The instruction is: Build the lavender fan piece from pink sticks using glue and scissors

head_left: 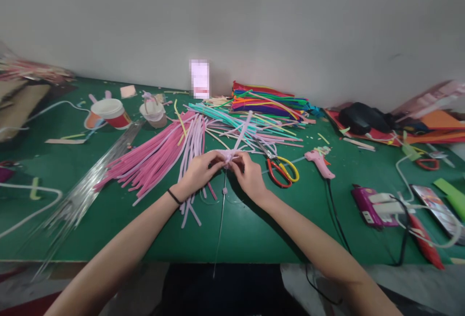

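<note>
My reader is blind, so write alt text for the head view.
A person's left hand and right hand pinch a lilac pipe-cleaner piece with a thin wire below, over a green table. Pink pipe cleaners lie to the left; scissors and a pink glue gun to the right.

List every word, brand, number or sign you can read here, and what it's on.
No text can be read.
Bright screen: pixelated, unreadable.
Paper cup: printed side, too blurred to read.
Purple box: any marking too small to read.
Phone: screen too blurred to read.
</note>
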A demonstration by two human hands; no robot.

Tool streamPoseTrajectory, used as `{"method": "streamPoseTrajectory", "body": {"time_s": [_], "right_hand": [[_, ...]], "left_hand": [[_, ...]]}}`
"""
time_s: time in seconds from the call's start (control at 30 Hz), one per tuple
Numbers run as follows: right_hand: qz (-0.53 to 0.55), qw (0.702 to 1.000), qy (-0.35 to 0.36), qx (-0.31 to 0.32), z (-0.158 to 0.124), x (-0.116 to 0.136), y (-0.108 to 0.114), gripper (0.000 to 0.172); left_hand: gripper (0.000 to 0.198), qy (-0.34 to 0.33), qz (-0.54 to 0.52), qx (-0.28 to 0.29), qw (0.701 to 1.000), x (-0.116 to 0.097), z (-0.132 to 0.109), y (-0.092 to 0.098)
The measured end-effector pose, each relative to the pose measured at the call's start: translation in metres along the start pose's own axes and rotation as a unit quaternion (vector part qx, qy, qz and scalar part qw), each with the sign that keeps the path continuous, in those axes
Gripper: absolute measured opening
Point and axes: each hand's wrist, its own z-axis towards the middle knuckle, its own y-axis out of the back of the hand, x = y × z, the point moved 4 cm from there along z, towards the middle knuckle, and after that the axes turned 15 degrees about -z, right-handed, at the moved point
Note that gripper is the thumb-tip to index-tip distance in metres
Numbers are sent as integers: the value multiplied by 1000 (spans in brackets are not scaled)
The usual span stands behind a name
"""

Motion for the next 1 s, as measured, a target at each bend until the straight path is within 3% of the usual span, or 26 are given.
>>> {"method": "streamPoseTrajectory", "body": {"time_s": [0.17,0.33,0.5,0.6,0.7,0.8,1.0], "right_hand": [[-44,998,25,-33,0,0,-2,15],[-78,992,96,-16,0,7,-5,21],[-61,992,108,-14,-1,16,-1,20],[-36,996,80,-7,2,16,2,23],[-2,1000,7,7,7,8,3,36],[55,997,-53,17,9,2,2,35],[51,998,-35,7,11,3,3,32]], "left_hand": [[17,-2,-4,4,1000,-2,0,-3],[14,17,-45,-4,999,3,1,-5],[15,47,-87,-34,995,9,0,-3],[17,21,-69,-34,997,8,0,-2],[5,-7,-43,-30,999,3,1,-2],[5,1,-77,-44,996,1,3,-2],[28,20,-130,-17,991,11,3,-5]]}}
